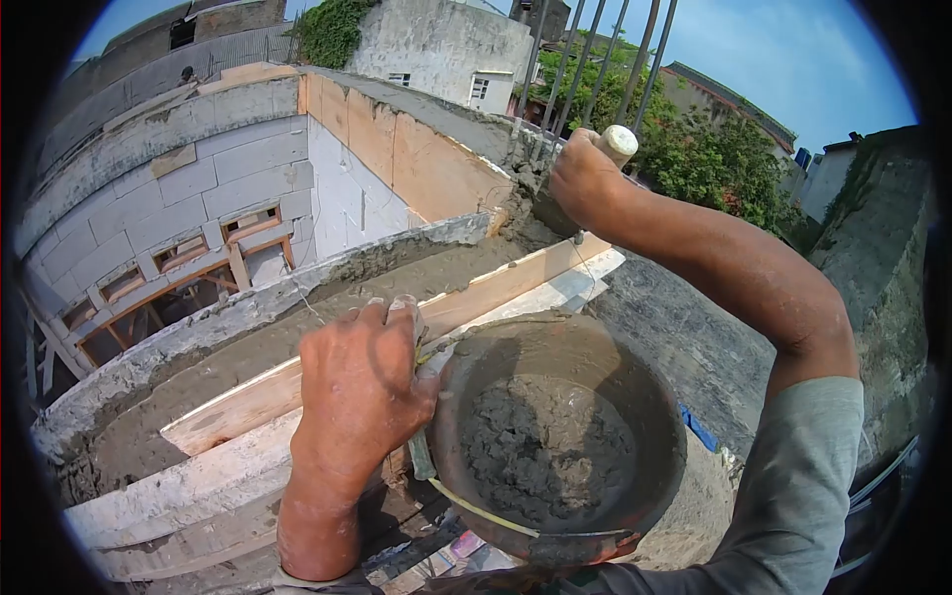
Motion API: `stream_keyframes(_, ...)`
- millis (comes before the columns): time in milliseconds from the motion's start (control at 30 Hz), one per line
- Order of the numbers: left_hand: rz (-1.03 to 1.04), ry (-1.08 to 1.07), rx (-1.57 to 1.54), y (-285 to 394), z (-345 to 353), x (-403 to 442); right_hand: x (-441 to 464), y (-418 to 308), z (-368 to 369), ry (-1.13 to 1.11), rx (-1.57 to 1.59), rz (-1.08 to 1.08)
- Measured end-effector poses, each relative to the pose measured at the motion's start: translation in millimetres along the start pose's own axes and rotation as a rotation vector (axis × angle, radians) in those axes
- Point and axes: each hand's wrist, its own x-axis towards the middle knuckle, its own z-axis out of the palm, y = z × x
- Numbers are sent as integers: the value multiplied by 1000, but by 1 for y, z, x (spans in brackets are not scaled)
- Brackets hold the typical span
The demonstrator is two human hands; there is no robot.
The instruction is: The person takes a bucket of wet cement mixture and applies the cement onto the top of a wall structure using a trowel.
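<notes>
My right hand (587,183) is closed around a trowel, whose pale rounded handle end (619,144) sticks out past the fist. The trowel's blade (555,212), partly hidden, is at the wet mortar by the far end of the beam. My left hand (359,382) bends its fingers over the top edge of a wooden formwork board (506,283); its thumb lies close to the bucket rim. Grey wet mortar (545,446) partly fills a round bucket (659,407) between my arms. Fresh mortar (208,372) also lies along the beam beside the board.
Several upright steel bars (585,64) rise beyond my right hand. A deep drop with a block wall (198,198) opens on the left. Thin wire (305,297) crosses the beam. A rough wall (878,288) stands on the right.
</notes>
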Motion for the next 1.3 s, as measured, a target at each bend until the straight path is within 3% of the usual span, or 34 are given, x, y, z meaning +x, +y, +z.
stream_keyframes(100, -32, -38, -22, 1, -2, 3, 14, -16, 9, 77, -72, -52)
stream_keyframes(200, -26, -54, -28, 3, -2, 2, 5, 3, 17, 42, 75, -129)
stream_keyframes(400, -18, -45, -34, 0, -2, 1, 11, -22, 2, 125, -55, -51)
stream_keyframes(467, -28, -62, -23, 4, -4, 4, 15, -26, -10, 12, -155, -149)
stream_keyframes(533, -56, -88, -25, 5, -5, 4, 1, -13, -20, 107, -186, -80)
stream_keyframes(633, -56, -96, -15, 5, -6, 4, -11, 16, -22, 158, -106, -102)
stream_keyframes(767, -66, -119, -5, 6, -6, 6, 0, -4, 13, 270, -107, -123)
stream_keyframes(833, -62, -146, -37, 4, -9, 5, 2, -1, 31, 221, 18, -122)
stream_keyframes(933, 23, -7, -44, -2, 0, 0, -12, 39, 28, 94, 94, -2)
stream_keyframes(1033, -50, -111, -39, 2, -6, 4, -15, 60, 39, 311, 153, 58)
stream_keyframes(1167, -33, -79, -42, 2, -5, 3, -2, 4, 36, 121, 127, -137)
stream_keyframes(1300, 13, -34, -44, 0, -3, 0, -10, 31, 54, 186, 200, 26)
